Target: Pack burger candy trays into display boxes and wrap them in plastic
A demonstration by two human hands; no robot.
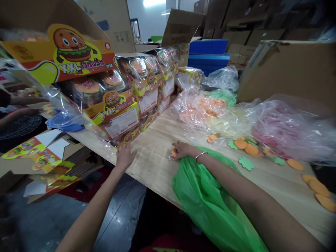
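My left hand (125, 156) rests on the table edge just in front of the stacked burger display boxes (112, 105). Its fingers are spread and nothing is in it. Farther right, my right hand (184, 149) is closed round a small colourful packet (174, 154) close to the tabletop; its details are too small to read. A green plastic bag (210, 196) lies beneath my right forearm and hangs over the front edge. Near that hand are two orange foam-like pieces (212, 138).
Clear plastic bags of peach pieces (202, 108) and pink pieces (275, 122) lie at the right. Orange discs (252, 149) and a green leaf shape (246, 163) are scattered before them. Flattened printed cartons (39, 154) sit lower left. Another person's arm (18, 115) shows at far left.
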